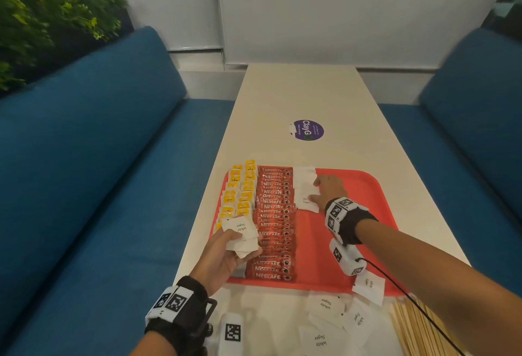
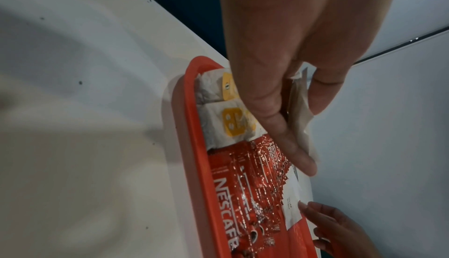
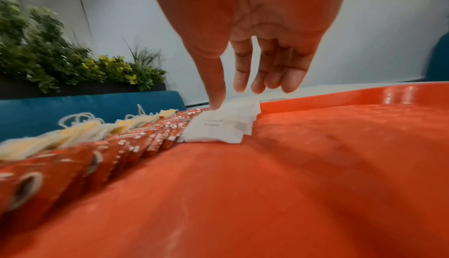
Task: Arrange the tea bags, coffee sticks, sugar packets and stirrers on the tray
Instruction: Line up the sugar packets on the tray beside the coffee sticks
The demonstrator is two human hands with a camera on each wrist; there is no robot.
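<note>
1. Loose sugar packets (image 1: 327,303) are lying scattered on the table (image 1: 299,93) at the near edge, just short of the tray (image 1: 364,186); one packet (image 1: 368,286) is overlapping the tray's near rim.
2. Wooden stirrers (image 1: 409,324) are sitting bundled at near right on the table, long axis running near-to-far, slightly fanned.
3. Left hand (image 1: 223,251) is hovering over the tray's near-left area, fingers and thumb curled around a small stack of sugar packets (image 1: 243,235); the left wrist view is showing them pinched edge-on (image 2: 300,108).
4. Right hand (image 1: 329,190) is reaching over the tray, thumb tip (image 3: 217,101) pressing on the sugar packet row (image 1: 305,187), other fingers (image 3: 289,78) relaxed and lifted off it. Nothing is being gripped.
5. That sugar row is sitting in the far-middle of the tray, overlapping like shingles, row axis running near-to-far, touching the right ends of the coffee sticks (image 1: 272,223).
6. Coffee sticks are forming one column near-to-far; each stick's long axis is running left-right, the cup print at the right end.
7. Tea bags (image 1: 240,192) are filling two columns along the tray's left edge, just left of the coffee sticks.
8. Right half of the tray is showing bare red.
</note>
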